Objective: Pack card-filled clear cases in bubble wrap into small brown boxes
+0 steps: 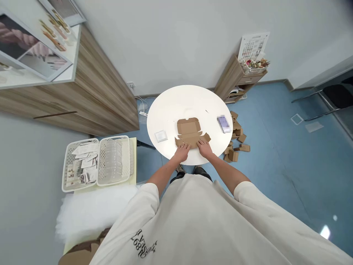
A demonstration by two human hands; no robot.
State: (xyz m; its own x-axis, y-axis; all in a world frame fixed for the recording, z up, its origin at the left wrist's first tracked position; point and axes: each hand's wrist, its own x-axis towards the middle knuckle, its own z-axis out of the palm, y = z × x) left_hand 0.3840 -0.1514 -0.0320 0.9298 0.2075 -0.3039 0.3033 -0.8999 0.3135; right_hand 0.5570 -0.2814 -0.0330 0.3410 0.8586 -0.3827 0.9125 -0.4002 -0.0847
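Note:
A brown cardboard box (189, 127), unfolded with its flaps spread, lies on the white round table (165, 106). My left hand (182, 151) is at the near left part of the box, fingers bent over the near panel. On the near right part, beside a raised side flap, my right hand (204, 148) grips the same panel with bent fingers. Both thumbs are hard to make out. Left of the box lies a flat white packet (161, 135). A purple item, blurred out (223, 124), lies toward the table's right edge, and a small dark thin object (207, 111) is farther back.
Several small folded cardboard boxes (234, 155) lie on the floor right of the table. At left, two white baskets (99, 180) hold packets and clear wrappers, with white wrapping material (93, 206) nearer me. A wooden cabinet (110, 88) and small shelf (227, 79) stand by the wall.

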